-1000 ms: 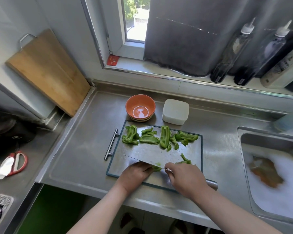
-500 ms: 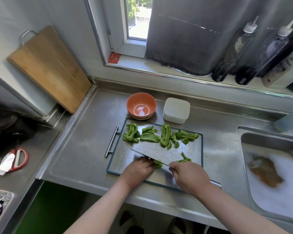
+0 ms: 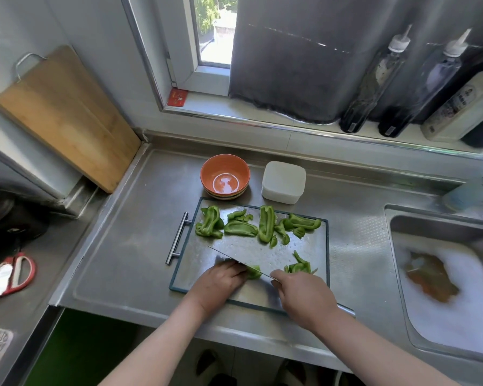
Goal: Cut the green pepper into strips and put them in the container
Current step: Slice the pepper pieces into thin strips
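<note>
A steel cutting board (image 3: 313,254) lies on the counter. Several green pepper pieces (image 3: 265,227) line its far edge. My left hand (image 3: 221,282) presses a small pepper piece (image 3: 253,271) down at the near side. My right hand (image 3: 304,298) grips a cleaver (image 3: 234,259), whose blade runs across that piece, right beside my left fingers. Cut strips (image 3: 299,266) lie just right of the blade. A white square container (image 3: 283,181) stands behind the board, with nothing visible in it.
Stacked orange bowls (image 3: 225,176) sit left of the container. A sink (image 3: 444,274) with foamy water is at the right. A wooden board (image 3: 64,115) leans on the left wall. Red scissors (image 3: 14,271) lie far left. Bottles (image 3: 374,82) stand on the sill.
The knife edge has shifted a little leftward along the pepper piece, and my left fingers have drawn back with it. The heap of cut strips by the blade looks slightly bigger.
</note>
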A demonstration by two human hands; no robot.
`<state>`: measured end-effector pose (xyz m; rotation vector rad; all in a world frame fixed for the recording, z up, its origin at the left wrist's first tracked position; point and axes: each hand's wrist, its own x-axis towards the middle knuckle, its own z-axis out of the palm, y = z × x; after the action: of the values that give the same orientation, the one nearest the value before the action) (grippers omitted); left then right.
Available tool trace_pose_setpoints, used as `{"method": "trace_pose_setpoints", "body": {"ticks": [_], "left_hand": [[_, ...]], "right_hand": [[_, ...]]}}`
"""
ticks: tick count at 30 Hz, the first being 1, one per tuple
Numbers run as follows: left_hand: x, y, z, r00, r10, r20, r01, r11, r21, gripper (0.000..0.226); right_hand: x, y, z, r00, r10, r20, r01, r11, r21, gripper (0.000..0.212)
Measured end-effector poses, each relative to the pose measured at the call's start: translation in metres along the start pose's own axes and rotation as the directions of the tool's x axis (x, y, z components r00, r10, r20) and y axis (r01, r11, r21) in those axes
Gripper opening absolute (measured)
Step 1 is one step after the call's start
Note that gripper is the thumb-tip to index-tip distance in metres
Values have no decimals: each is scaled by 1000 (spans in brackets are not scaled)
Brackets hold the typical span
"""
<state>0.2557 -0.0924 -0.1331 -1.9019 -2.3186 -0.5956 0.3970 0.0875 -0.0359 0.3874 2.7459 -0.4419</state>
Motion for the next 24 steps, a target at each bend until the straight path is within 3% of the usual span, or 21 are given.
{"method": "trace_pose_setpoints", "body": {"ticks": [11,24], "left_hand": [[-3,-5,3,1000,-24,15,24,999,-42,35],[-8,-4,13,994,-89,-59,80,988,-134,25]], "right_hand": [[0,5,2,1000,-1,4,1,999,33,19],[20,11,8,989,62,134,-80,987,137,20]]}}
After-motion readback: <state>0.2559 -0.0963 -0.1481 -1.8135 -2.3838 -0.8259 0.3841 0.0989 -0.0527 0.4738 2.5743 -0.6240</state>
